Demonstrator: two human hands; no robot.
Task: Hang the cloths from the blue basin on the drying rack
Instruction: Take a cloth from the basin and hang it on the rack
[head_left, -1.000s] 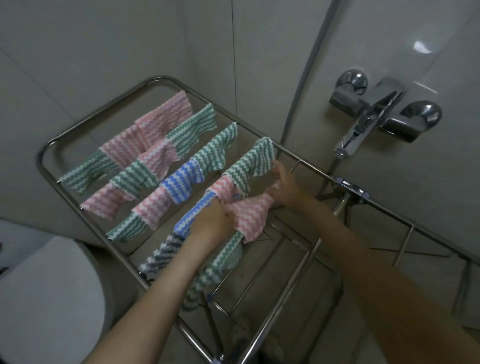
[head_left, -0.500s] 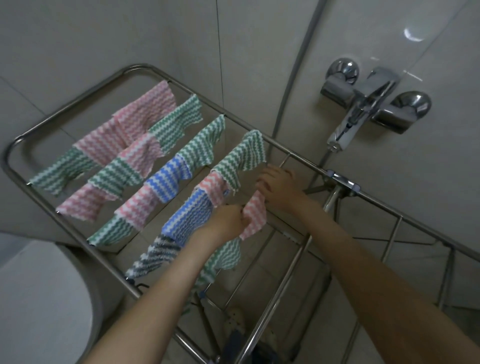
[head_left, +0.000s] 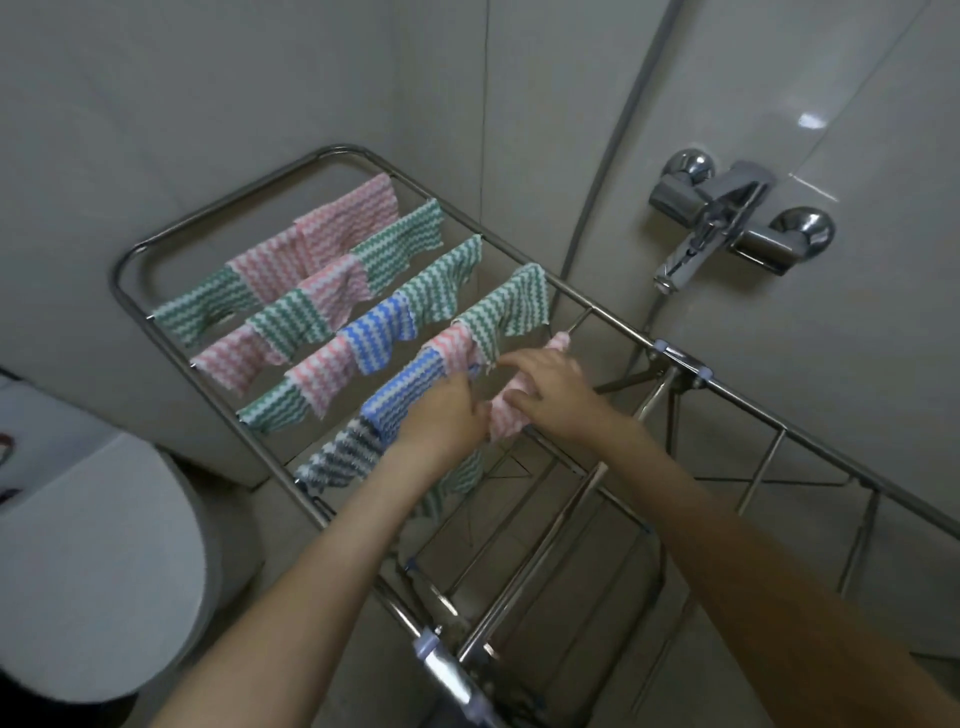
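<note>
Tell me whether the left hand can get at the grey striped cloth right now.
Probably yes. The grey striped cloth hangs close beside the left hand with nothing between them, though that hand grips the pink cloth and must let go first.

No writing, label, brand or number can be read anywhere: the cloths, the drying rack, the tap and the wall tiles show none.

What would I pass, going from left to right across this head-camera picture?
White rounded lid → leftmost green cloth → left hand → right hand → chrome tap on the wall.
</note>
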